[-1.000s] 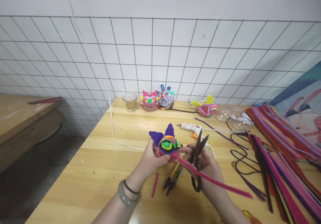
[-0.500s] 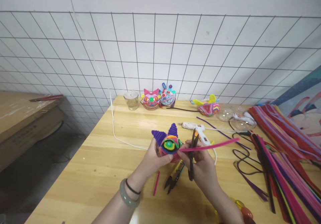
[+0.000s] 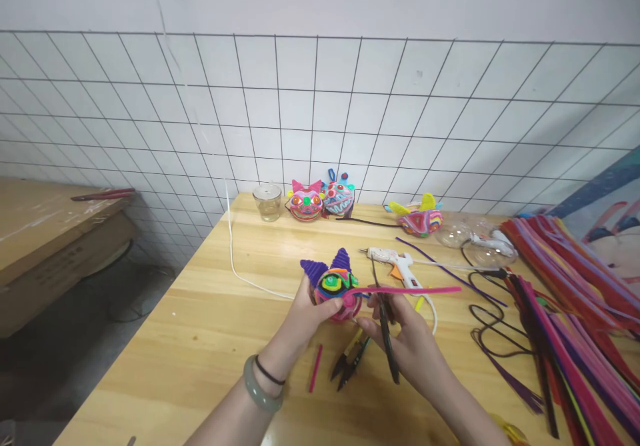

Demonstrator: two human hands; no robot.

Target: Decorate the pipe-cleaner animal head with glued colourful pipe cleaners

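Observation:
My left hand (image 3: 313,309) is closed around a small cat-like ornament (image 3: 333,283) with purple ears and a green-yellow eye, covered in coiled pipe cleaners. Its thumb presses the front, by a coil of pink pipe cleaner (image 3: 405,291) whose loose length sticks out to the right. My right hand (image 3: 405,333) is closed on slim black tweezers (image 3: 387,339), tips pointing up, just behind the pink strand. Its thumb and forefinger are near the ornament's lower right side, apart from the strand. Thread snips (image 3: 350,363) and a short pink piece (image 3: 315,368) lie below the ornament.
A white glue gun (image 3: 400,263) with its cord lies behind my right hand. Along the wall stand a glass (image 3: 267,204) and finished-looking ornaments (image 3: 306,203). Clear plastic balls (image 3: 455,233) and pipe-cleaner bundles (image 3: 570,353) lie to the right, beside a black cord (image 3: 480,333).
My right fingers have let go of the pink pipe cleaner and moved slightly down and right. The strand now lies more level. The tweezers have tilted, with their tips further left.

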